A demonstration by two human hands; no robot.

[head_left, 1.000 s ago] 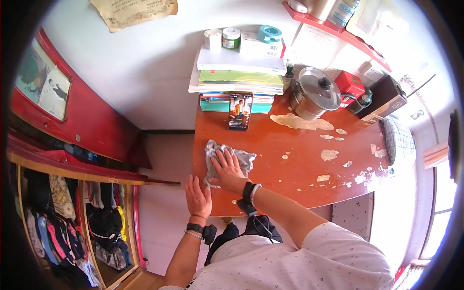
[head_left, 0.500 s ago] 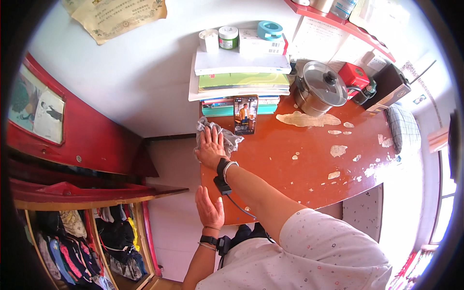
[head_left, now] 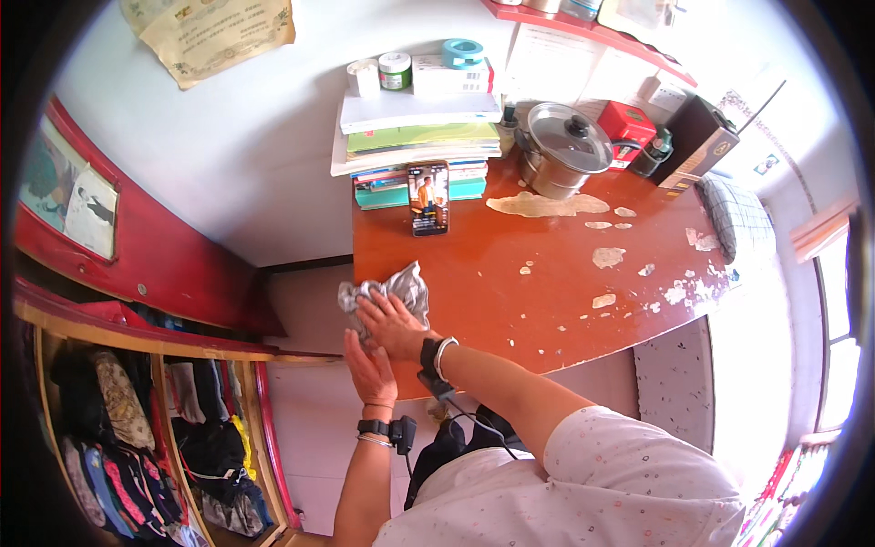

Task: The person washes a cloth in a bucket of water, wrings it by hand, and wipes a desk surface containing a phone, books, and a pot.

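A crumpled grey cloth lies at the left edge of the red-brown table, part of it over the edge. Flat on top of it rests my right hand, its fingers stretched out and pointing to the far left. My left hand is just beside it at the table's left edge, palm turned toward the right hand and fingers extended. Nothing shows in the left hand; its fingertips come close to the cloth, and I cannot tell whether they touch. Each wrist wears a black band with a small device.
A phone leans against a stack of books at the back. Right of it stand a lidded pot, a red box and a dark box. An open wardrobe with clothes is at the left.
My right hand and the cloth have moved nearer to me, away from the phone and books. My left hand has shifted slightly up and now sits next to the right one.
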